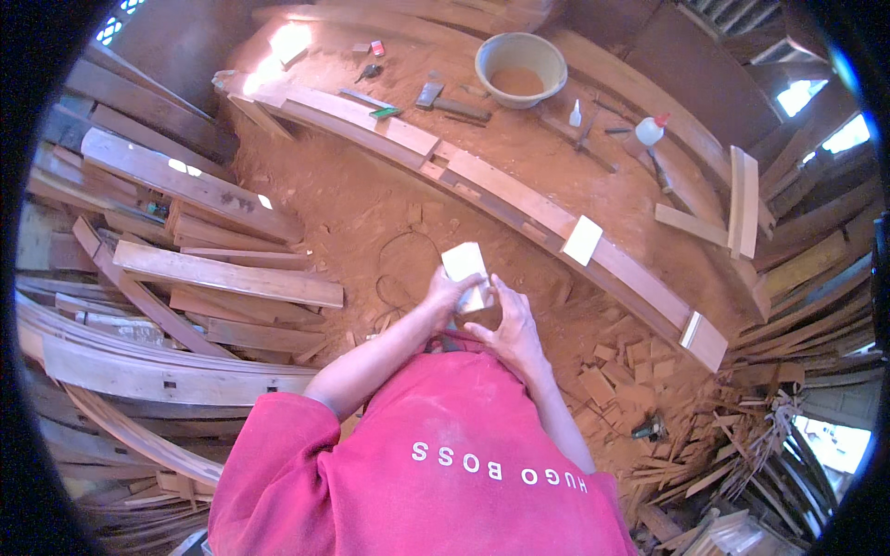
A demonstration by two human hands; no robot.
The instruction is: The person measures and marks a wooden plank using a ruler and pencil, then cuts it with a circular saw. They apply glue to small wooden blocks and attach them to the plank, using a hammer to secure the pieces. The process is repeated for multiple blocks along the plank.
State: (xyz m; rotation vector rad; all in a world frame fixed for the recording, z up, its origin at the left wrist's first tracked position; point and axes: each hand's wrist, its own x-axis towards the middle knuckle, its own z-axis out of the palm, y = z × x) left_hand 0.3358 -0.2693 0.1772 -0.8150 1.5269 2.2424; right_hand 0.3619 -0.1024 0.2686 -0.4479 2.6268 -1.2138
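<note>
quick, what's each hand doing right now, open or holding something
Left hand: closed on a pale block.
Right hand: open, thumb and fingers apart beside the block; contact can't be told.

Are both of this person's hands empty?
No, the left hand holds a pale block, with the right hand close beside it.

Pale block (462, 262) in left hand (447, 291)
</note>
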